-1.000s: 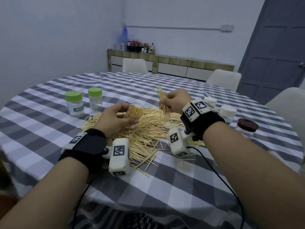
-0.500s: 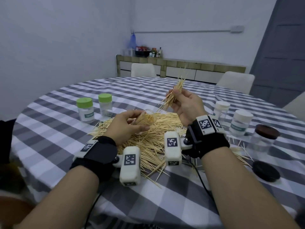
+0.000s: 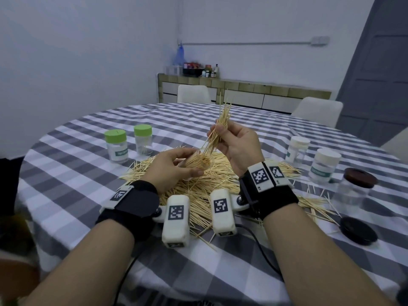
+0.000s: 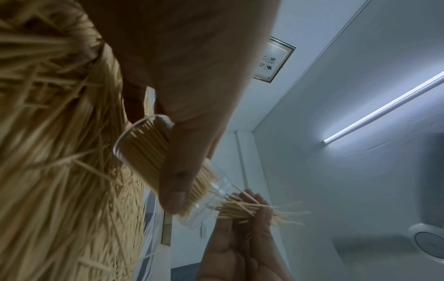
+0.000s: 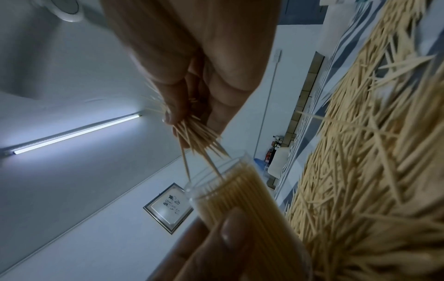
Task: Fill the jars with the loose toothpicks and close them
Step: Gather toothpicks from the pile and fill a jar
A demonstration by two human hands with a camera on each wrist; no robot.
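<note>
My left hand (image 3: 176, 164) grips a clear open jar (image 3: 199, 161) packed with toothpicks, tilted with its mouth toward the right, above the loose toothpick pile (image 3: 205, 184). My right hand (image 3: 231, 140) pinches a bundle of toothpicks (image 3: 217, 131) slanted down, its lower tips at the jar's mouth. In the left wrist view the jar (image 4: 153, 161) lies under my thumb, with the bundle (image 4: 250, 209) at its rim. The right wrist view shows the bundle (image 5: 197, 136) with a few tips inside the jar (image 5: 238, 192).
Two green-lidded jars (image 3: 116, 145) (image 3: 143, 139) stand at the left. Two white-lidded jars (image 3: 297, 149) (image 3: 324, 166) and a brown-lidded clear jar (image 3: 355, 191) stand at the right, with a dark lid (image 3: 358, 230) lying on the checked tablecloth (image 3: 88, 195). Chairs ring the far edge.
My right hand lifted the bundle off the pile, turned it and brought its lower tips to the jar's mouth. The left hand kept the jar nearly still.
</note>
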